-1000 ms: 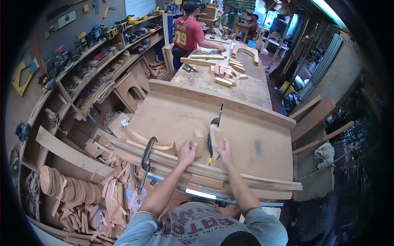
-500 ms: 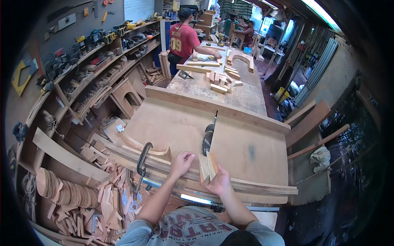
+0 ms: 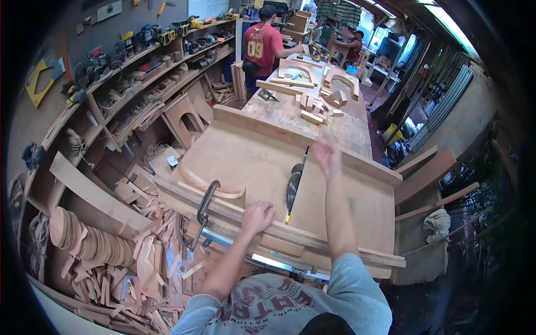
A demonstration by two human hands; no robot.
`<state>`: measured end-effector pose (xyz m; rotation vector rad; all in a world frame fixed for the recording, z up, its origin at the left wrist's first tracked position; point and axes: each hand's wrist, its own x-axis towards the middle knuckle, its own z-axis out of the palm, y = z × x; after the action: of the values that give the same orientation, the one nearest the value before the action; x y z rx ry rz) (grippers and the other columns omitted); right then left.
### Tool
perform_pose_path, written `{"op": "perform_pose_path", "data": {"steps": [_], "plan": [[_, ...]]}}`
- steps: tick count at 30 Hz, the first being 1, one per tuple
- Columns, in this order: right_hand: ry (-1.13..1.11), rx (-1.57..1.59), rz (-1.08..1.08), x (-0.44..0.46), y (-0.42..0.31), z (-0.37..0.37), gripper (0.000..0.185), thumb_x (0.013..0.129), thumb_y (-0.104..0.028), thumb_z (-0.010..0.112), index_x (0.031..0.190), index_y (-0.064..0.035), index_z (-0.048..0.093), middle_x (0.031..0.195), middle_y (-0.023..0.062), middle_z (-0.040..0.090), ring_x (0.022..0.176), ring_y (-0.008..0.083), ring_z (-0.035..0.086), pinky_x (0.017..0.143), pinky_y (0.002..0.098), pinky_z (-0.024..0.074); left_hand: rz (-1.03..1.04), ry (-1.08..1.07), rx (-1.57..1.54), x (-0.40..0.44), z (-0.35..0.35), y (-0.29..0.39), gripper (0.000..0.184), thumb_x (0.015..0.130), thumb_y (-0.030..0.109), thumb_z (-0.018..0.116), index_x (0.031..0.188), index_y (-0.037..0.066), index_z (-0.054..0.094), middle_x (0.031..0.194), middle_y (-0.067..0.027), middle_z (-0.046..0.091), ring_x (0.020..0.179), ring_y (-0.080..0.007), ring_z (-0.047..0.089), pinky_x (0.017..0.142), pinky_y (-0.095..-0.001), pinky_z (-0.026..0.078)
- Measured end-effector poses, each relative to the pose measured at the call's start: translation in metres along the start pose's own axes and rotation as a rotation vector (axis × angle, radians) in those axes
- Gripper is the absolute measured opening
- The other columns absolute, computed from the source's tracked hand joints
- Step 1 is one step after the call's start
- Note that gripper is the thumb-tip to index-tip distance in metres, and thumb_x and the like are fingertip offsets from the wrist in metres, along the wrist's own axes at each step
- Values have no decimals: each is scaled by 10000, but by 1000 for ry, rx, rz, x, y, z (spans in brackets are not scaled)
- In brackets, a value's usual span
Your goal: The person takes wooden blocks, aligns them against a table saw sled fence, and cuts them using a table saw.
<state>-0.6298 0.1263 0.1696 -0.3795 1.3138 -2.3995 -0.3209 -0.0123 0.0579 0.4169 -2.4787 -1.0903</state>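
Note:
My left hand rests on the near wooden rail of the saw sled, its fingers curled and nothing visible in them. Smeared by motion, my right hand is stretched out over the far rail; its fingers cannot be made out, and no wood shows in it. Between my hands a circular saw blade stands up through the slot in the plywood sled base. A black C-clamp grips the near rail left of my left hand, beside a curved wooden piece.
Beyond the sled, a workbench carries several wood blocks and curved frames. A person in a red shirt stands at its left side. Wood scraps heap at lower left; tool shelves line the left wall. Boards lean at right.
My right hand has swung forward from the near rail to above the far rail; the wood pieces it held no longer show in it. My left hand has lowered onto the near rail.

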Motion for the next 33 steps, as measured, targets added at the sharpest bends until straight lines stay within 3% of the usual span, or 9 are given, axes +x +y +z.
{"op": "perform_pose_path", "data": {"steps": [2, 6, 9, 12, 14, 19, 26, 28, 33], "plan": [[54, -437, 231, -55, 34, -16, 498, 1029, -330, 654, 1469, -100, 604, 1065, 108, 751, 926, 203, 720, 828, 354, 606, 9, -3, -6, -2, -1, 1, 279, 942, 330, 683, 1040, 90, 785, 1042, -134, 768, 983, -361, 732, 881, -470, 577], [-136, -1166, -151, -162, 92, -109, 335, 956, -142, 719, 1262, -6, 732, 1017, 110, 762, 888, 164, 690, 820, 305, 569, 38, -15, 60, 0, -3, 4, 269, 937, 339, 677, 982, 101, 794, 999, -146, 767, 943, -366, 735, 845, -489, 582], [30, -1214, -35, -258, 61, -107, 342, 958, -195, 702, 1232, 6, 742, 1000, 132, 764, 861, 244, 707, 860, 363, 583, 23, -13, 83, 1, 0, 7, 264, 931, 342, 677, 956, 108, 798, 981, -153, 767, 922, -371, 737, 825, -500, 584], [253, -1523, 11, -324, 56, -108, 389, 965, -256, 675, 1260, -8, 731, 1158, 202, 744, 1045, 369, 696, 987, 458, 548, 27, -25, 91, -1, 2, 5, 261, 927, 341, 680, 952, 112, 801, 976, -153, 768, 913, -373, 737, 819, -505, 584], [423, -1800, -372, -354, 65, -107, 447, 966, -309, 657, 1314, -33, 705, 1409, 254, 631, 1304, 465, 567, 1137, 516, 445, 42, -47, 102, 0, 1, 4, 260, 926, 341, 681, 957, 112, 802, 977, -152, 769, 912, -372, 738, 822, -506, 583], [517, -1604, -397, -433, 112, -77, 477, 940, -276, 693, 1366, -64, 676, 1541, 249, 519, 1445, 457, 452, 1210, 511, 374, -79, -185, 157, 1, -7, 12, 355, 952, 407, 626, 987, 99, 797, 986, -179, 772, 941, -388, 738, 861, -513, 577], [633, -1338, 245, -683, 180, -119, 398, 901, -226, 670, 1279, -126, 742, 1372, 190, 673, 1310, 368, 604, 1145, 464, 459, -29, -193, 194, 1, 5, -3, 404, 932, 402, 596, 1081, 79, 788, 972, -239, 757, 916, -405, 749, 814, -494, 573], [746, -1225, 737, -756, 203, -160, 338, 887, -270, 685, 1155, -88, 781, 1217, 206, 737, 1175, 396, 680, 1036, 460, 538, 110, -143, 204, 14, 23, -36, 393, 957, 403, 604, 1111, 95, 792, 996, -222, 763, 945, -378, 749, 834, -470, 572], [479, -1136, 1175, -963, 349, -297, 416, 863, -372, 622, 1116, -84, 786, 1140, 194, 763, 1085, 398, 724, 956, 484, 573, 82, -132, 284, 6, 22, -15, 336, 980, 367, 631, 1117, 108, 794, 981, -169, 785, 919, -333, 759, 830, -460, 571]]}}
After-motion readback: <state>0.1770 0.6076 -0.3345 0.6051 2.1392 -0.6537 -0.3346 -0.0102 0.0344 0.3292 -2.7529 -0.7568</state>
